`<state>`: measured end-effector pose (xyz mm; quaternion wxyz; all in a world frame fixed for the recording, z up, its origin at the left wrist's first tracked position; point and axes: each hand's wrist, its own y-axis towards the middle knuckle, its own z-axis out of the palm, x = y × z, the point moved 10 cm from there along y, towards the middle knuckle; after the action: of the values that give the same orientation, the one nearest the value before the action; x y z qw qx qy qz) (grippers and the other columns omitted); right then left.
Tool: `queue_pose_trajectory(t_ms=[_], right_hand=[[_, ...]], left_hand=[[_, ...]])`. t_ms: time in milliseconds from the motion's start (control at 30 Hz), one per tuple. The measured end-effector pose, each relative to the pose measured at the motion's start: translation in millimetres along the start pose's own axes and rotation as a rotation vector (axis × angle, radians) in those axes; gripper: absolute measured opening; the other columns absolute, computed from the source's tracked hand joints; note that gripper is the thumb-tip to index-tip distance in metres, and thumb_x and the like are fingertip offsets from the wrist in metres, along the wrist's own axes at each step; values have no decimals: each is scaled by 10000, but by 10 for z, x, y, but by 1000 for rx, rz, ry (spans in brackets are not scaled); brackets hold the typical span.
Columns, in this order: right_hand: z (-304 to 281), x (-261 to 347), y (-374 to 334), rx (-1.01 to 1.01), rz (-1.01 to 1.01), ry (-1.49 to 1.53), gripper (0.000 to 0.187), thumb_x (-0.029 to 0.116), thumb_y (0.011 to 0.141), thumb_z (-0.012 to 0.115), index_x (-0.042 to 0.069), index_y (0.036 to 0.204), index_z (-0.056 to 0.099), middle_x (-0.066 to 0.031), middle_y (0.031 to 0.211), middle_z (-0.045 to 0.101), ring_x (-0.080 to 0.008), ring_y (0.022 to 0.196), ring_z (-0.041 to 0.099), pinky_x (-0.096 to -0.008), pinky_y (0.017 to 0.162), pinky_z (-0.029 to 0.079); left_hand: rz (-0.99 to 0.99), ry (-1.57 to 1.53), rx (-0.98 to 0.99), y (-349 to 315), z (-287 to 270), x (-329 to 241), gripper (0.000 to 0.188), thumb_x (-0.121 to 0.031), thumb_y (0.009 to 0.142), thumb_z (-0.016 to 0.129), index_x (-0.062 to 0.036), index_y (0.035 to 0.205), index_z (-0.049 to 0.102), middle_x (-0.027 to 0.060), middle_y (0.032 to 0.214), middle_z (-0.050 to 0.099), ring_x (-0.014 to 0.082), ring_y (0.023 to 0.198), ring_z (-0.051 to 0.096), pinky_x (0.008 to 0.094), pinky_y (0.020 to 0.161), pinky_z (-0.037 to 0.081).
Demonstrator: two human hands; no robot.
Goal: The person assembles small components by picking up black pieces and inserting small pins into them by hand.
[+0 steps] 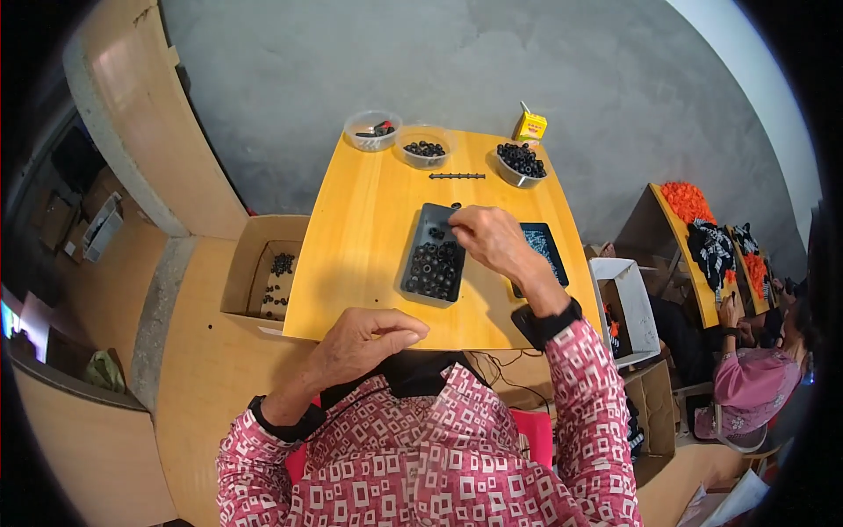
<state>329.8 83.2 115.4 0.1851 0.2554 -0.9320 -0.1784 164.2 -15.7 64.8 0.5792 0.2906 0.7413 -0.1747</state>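
A long dark grey tray (436,217) sits on the table with many small black ring-like parts (434,270), mostly heaped at its near end. Over the tray's right edge is my right hand (493,237), its fingertips pinched together; whether a part is between them is hidden. One black part (456,205) lies by the tray's far right corner. My left hand (364,344) is at the table's front edge, thumb pressed to curled fingers, and what it holds, if anything, does not show. Beyond the tray lies a thin black knobbed rod (457,176).
At the back stand a tub with red and black items (373,130), a tub of black parts (425,148) and a fuller bowl (521,163). A yellow carton (530,126) is behind. Right of my wrist lies a dark tray (560,267). Cardboard box (239,279) left; co-worker (755,386) right.
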Motion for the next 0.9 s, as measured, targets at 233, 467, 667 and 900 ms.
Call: queue_pose_trajectory(t_ms=[233, 467, 667, 900], right_hand=[[1022, -382, 313, 421, 63, -353, 221, 96, 797, 654, 74, 1016, 673, -172, 922, 698, -369, 895, 669, -450, 798, 541], [1135, -412, 282, 346, 23, -293, 144, 78, 816, 587, 32, 931, 661, -194, 894, 702, -375, 888, 683, -452, 781, 553], [819, -411, 321, 218, 32, -117, 208, 73, 759, 656, 40, 959, 609, -196, 930, 669, -395, 913, 638, -467, 789, 526], [-144, -44, -162, -146, 137, 205, 231, 55, 786, 678, -7, 1005, 641, -147, 824, 655, -262, 713, 655, -344, 661, 530]], left_hand=[[-5, -84, -17, -23, 41, 125, 221, -155, 939, 626, 15, 1058, 702, 101, 969, 729, 139, 909, 675, 272, 829, 520], [-25, -130, -37, 15, 73, 186, 222, -159, 933, 628, 12, 1054, 702, 95, 956, 730, 137, 911, 675, 277, 834, 522], [-106, -130, -27, 245, 73, 199, 209, -69, 918, 624, 43, 1086, 678, 105, 996, 719, 164, 958, 677, 285, 897, 525], [262, 362, -118, 418, 284, 191, 329, -60, 865, 645, -10, 1191, 638, 162, 1048, 682, 252, 877, 687, 329, 800, 540]])
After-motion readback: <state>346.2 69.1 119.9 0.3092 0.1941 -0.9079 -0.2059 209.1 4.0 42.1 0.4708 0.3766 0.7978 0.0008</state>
